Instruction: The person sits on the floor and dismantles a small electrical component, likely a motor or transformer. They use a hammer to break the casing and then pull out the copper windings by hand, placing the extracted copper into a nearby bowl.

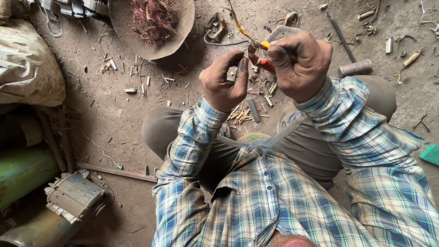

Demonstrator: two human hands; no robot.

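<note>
Two hands are raised over the dirt floor (114, 114). A shallow pan (183, 32) of tangled copper wire (153, 18) lies beyond. An orange-red wire bundle (261, 61) is clenched by the right hand (299, 64); its end is pinched by the left hand (224, 82).

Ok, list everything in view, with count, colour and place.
wire bundle: one, red and orange with a yellow lead, gripped between the hands
round pan: one, rusty brown, top centre on the ground
copper wire tangle: one heap, reddish, in the pan
sack: one, dirty beige, far left
cylinders: two, green, lower left
metal housing: one, grey, lower left
metal rod: one, dark, upper right
short pipe piece: one, grey, right of the hands
green object: one, right edge
left hand: thumb and fingers pinching by the bundle
right hand: fist closed on the bundle
</note>
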